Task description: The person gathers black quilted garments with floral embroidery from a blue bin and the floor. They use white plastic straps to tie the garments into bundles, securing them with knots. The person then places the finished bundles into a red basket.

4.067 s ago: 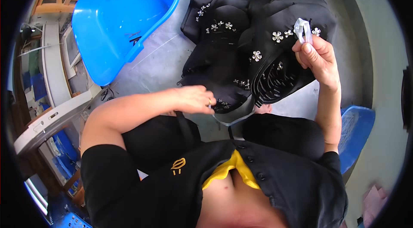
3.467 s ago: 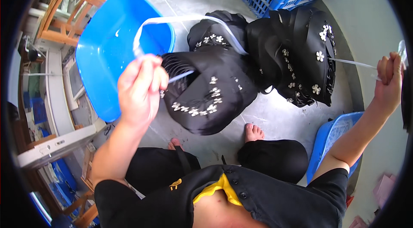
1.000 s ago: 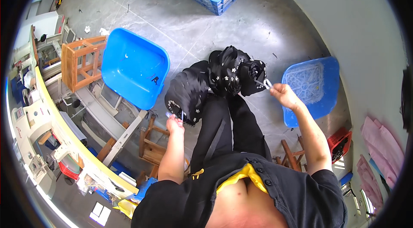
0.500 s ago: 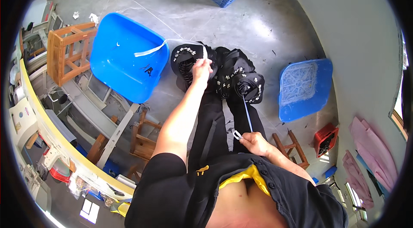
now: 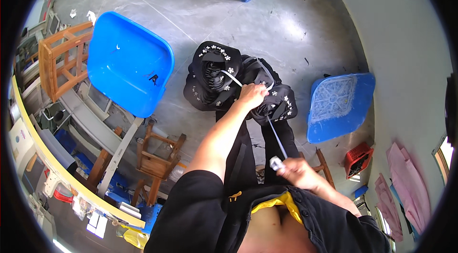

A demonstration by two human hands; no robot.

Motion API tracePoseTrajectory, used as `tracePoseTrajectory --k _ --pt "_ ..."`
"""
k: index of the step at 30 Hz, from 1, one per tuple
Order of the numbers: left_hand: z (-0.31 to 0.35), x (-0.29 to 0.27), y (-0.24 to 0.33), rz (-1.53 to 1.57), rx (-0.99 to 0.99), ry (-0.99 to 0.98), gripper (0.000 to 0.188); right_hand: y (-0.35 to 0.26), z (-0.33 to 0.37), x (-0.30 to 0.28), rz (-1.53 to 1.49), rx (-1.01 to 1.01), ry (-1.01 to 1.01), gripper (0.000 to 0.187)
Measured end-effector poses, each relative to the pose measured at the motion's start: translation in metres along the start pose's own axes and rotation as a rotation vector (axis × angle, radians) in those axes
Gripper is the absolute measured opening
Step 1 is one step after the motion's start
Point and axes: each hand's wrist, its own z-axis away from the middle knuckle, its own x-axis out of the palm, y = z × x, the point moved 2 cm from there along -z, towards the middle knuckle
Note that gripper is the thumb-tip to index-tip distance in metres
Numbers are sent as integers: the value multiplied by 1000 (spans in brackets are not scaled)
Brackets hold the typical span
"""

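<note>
The left hand, pinching white strap, moved right across black bundles; right hand pinches strap too.

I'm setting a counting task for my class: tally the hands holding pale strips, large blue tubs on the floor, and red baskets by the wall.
Hands holding pale strips: 2 (left hand, right hand)
Large blue tubs: 2 (left tub, right tub)
Red basket: 1
Total: 5

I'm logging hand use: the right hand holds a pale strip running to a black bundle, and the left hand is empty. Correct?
The left hand isn't empty: the head view shows it holding a pale strip too. The rest stands.
</note>
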Motion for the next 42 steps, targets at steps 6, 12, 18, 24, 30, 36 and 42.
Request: tracePoseTrajectory --k 6,12,18,24,30,36,42 --pt "39 24 -2 -102 -67 421 7 -73 -118 -58 17 -99 103 19" --pt "80 18 -7 75 -214 731 4 -79 -162 31 103 -511 -208 8" --pt "72 -2 19 314 -54 748 20 -46 -135 59 137 -409 -133 11" --pt "40 -50 21 290 70 246 30 -74 -184 76 307 -517 -219 11" --pt "19 -71 -7 236 118 351 25 -58 -208 81 236 -711 -106 10" --pt "12 -91 -16 405 -205 241 21 -64 -214 44 189 -685 -228 27" --pt "7 -90 -20 156 184 114 23 58 -298 -64 862 -196 -73 33"
